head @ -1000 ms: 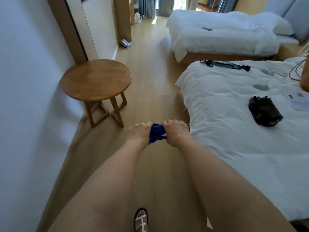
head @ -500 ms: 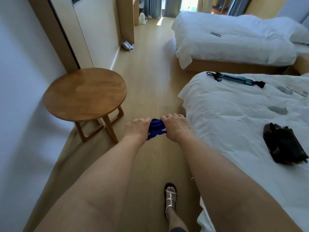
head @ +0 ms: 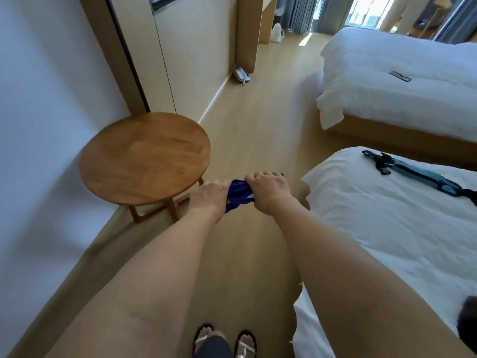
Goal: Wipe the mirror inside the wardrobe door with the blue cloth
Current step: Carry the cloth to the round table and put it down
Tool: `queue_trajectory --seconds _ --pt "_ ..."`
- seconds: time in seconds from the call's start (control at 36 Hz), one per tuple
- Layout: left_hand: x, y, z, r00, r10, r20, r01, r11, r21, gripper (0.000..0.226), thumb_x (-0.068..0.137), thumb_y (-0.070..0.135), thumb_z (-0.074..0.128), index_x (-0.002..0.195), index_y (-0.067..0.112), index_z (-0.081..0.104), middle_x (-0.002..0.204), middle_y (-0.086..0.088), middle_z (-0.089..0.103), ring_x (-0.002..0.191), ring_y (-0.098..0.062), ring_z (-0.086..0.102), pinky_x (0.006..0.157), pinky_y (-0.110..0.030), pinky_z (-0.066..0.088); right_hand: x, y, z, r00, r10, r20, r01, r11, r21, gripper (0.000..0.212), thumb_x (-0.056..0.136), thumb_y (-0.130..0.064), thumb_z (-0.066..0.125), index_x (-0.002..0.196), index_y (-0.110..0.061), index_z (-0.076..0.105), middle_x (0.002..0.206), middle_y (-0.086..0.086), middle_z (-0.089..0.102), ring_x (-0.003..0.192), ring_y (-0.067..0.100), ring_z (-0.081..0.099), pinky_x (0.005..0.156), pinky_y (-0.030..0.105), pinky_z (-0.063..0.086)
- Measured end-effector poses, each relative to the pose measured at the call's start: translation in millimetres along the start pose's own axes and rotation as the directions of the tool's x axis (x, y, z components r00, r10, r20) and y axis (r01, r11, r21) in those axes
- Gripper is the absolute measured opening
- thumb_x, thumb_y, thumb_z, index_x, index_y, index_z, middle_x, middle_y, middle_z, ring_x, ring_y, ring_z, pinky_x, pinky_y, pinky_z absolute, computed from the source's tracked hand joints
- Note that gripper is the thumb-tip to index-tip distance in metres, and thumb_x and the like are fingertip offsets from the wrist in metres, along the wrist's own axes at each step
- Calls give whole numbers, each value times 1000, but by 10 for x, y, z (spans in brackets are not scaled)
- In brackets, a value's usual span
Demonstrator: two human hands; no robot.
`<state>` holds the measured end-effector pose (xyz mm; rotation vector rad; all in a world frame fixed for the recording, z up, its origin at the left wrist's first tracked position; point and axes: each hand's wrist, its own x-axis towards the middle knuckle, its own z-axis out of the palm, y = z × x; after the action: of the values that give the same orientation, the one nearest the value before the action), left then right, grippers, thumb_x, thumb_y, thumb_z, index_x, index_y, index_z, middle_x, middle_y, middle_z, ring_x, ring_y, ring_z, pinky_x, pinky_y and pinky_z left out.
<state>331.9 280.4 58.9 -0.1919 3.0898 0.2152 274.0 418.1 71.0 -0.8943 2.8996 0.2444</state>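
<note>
Round worktop (head: pixel 144 158) at left is now nearer than a second ago; wardrobe door (head: pixel 124 55) looms closer. Blue cloth (head: pixel 238 193) is still bunched between left hand (head: pixel 210 196) and right hand (head: pixel 268 191), both clenched on it. Mirror is not yet reached; wiping judged pending.

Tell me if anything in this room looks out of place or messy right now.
A few things. A corded telephone sits on the floor by the wall instead of on furniture. A teal strap lies loose across the near bed. The blue cloth is bunched between the left hand and right hand.
</note>
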Motion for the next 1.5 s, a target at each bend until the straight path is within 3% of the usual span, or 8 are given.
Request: queue_trajectory --seconds 0.42,0.75,0.81,0.89,0.94,1.03,1.31,1.5 --pt "1541 -613 88 988 -153 -22 154 988 7 33 93 28 48 125 25 40 108 -1 57 95 -21 55 65 -32 38 1835 185 -108 988 -152 -10 151 986 -66 35 88 -14 52 122 -21 49 115 3 56 108 24 52 97 34 36" --pt "2583 -1312 -24 946 -321 -43 316 945 -88 43 92 22 49 131 24 33 112 -1 54 100 -22 52 67 -32 36 3317 60 -420 955 -297 -21 293 948 -124 36 86 -14 52 121 -22 50 112 2 57 107 23 53 96 34 36" --pt "2664 -1422 4 936 -352 -28 350 934 -68 43 92 23 50 131 24 33 114 -2 55 101 -22 53 73 -33 38 3497 -9 -400 942 -334 -10 330 935 -129 35 87 -14 52 121 -22 50 112 2 57 107 24 53 98 34 36" --pt "2799 -1594 47 916 -400 -34 398 917 -35 42 92 24 49 131 25 34 117 -1 56 108 -22 51 96 -38 34 3777 -115 -371 918 -396 -21 389 910 -141 32 87 -15 52 119 -22 52 111 2 57 107 23 53 99 34 35" --pt "2908 -1698 62 897 -441 -40 440 897 -36 41 92 24 49 130 25 34 118 -1 57 112 -23 50 106 -43 25 3978 -174 -361 900 -435 -40 425 893 -146 30 88 -15 52 117 -22 53 110 2 58 107 23 53 101 35 34" --pt "3089 -1796 86 864 -503 -33 502 864 -40 39 92 22 49 128 25 35 119 -2 57 113 -24 49 109 -47 21 4270 -208 -351 870 -490 -49 477 863 -165 28 88 -16 52 115 -22 53 108 2 59 106 23 53 102 35 33" --pt "3880 -1662 214 680 -731 -54 721 680 -130 49 87 29 56 132 24 35 120 1 54 112 -22 49 104 -41 29 5309 33 -443 687 -727 -11 705 670 -234 26 86 -16 56 112 -22 54 105 2 61 103 23 55 97 35 35" --pt "4121 -1585 187 515 -857 -39 835 511 -205 44 86 30 56 127 22 41 111 0 57 97 -23 57 72 -32 41 5790 12 -357 520 -854 31 834 500 -232 36 88 -17 52 123 -25 49 113 1 59 108 23 54 99 35 36"
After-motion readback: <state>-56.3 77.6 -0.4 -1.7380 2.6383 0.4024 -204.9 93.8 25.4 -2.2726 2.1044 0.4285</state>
